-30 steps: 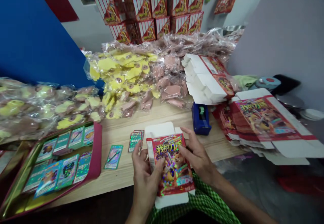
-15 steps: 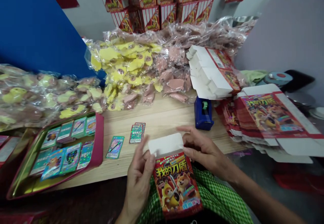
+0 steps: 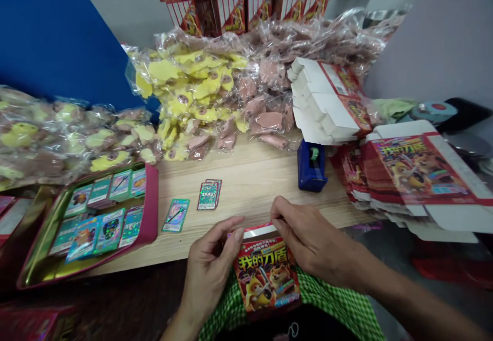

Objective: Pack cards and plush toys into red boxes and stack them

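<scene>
A red card box [image 3: 265,274] with cartoon figures and yellow lettering rests over my lap, its top end facing the table. My left hand [image 3: 213,261] grips its upper left corner between thumb and fingers. At the upper right corner, my right hand [image 3: 308,235] pinches the top flap, which is bent over so only a narrow white strip shows. Beyond the box, on the table, lie a small stack of cards [image 3: 208,195] and a single card [image 3: 176,215]. The inside of the box is hidden.
A pink-rimmed tin [image 3: 151,202] with card stacks sits at left. A blue tape dispenser [image 3: 311,169] stands right of centre, near flattened boxes [image 3: 423,166] and folded cartons [image 3: 327,110]. Bagged yellow toys [image 3: 192,81] and pink ones [image 3: 269,120] line the back, before stacked boxes [image 3: 229,12].
My right hand has closed on the flap, which stood up white and is now folded down at the box top. The view has shifted slightly.
</scene>
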The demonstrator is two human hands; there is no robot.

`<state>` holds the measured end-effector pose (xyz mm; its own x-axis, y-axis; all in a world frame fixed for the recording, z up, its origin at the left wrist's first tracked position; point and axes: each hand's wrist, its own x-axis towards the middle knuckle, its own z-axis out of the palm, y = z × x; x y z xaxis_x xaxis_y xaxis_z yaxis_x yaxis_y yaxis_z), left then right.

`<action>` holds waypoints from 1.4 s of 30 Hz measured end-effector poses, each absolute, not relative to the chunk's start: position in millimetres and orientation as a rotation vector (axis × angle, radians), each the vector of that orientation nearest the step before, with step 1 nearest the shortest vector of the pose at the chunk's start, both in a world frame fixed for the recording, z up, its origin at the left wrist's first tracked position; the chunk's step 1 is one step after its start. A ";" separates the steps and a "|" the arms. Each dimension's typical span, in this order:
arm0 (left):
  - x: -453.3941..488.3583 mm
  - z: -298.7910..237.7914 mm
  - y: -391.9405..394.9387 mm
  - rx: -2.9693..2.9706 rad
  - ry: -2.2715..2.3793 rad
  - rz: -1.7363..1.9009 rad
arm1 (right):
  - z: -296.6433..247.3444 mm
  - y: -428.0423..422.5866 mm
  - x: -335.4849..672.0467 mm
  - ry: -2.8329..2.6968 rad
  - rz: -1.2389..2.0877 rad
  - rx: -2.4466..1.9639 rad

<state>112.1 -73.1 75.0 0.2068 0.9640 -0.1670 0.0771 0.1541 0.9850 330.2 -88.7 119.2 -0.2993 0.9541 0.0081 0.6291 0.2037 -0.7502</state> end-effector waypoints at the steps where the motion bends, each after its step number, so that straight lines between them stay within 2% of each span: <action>1: 111.3 75.1 -72.6 1.293 1.147 0.895 | 116.7 -89.3 328.6 -2.045 0.850 -1.468; 3: 107.4 72.0 -72.0 1.407 1.088 0.883 | 109.8 -92.1 326.8 -2.107 0.804 -1.455; 8: 87.7 47.1 -72.8 1.614 0.952 0.918 | 86.5 -106.6 326.3 -2.095 1.002 -1.339; 12: 78.7 30.4 -72.6 1.816 0.856 0.902 | 73.8 -114.3 321.0 -2.065 0.994 -1.286; 17: 89.7 54.8 -65.6 1.988 0.862 0.983 | 80.3 -105.9 335.6 -1.886 1.024 -1.127; 19: 92.5 75.2 -62.9 2.077 0.933 1.094 | 80.9 -97.9 357.9 -1.652 0.938 -1.271; 22: 96.3 96.5 -58.0 2.259 0.980 1.244 | 70.4 -81.5 398.1 -1.074 0.728 -1.748; 25: 108.9 95.4 -50.9 2.500 0.824 1.263 | 53.9 -62.9 423.0 -0.761 0.748 -1.933; 32: 133.5 69.4 -54.2 2.528 0.767 1.321 | 49.3 -59.5 415.1 -0.744 0.822 -1.758; 39: 129.0 70.8 -56.2 2.508 0.791 1.320 | 12.0 -80.4 408.6 -0.874 0.480 -1.824; 42: 131.6 75.4 -55.0 2.569 0.751 1.337 | 20.8 -95.0 397.6 -0.901 0.418 -1.812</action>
<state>131.6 -55.0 75.4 0.4775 0.4954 0.7257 0.3618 -0.8635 0.3514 397.6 -95.0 20.8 0.6592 0.7421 0.1215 0.3860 -0.1952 -0.9016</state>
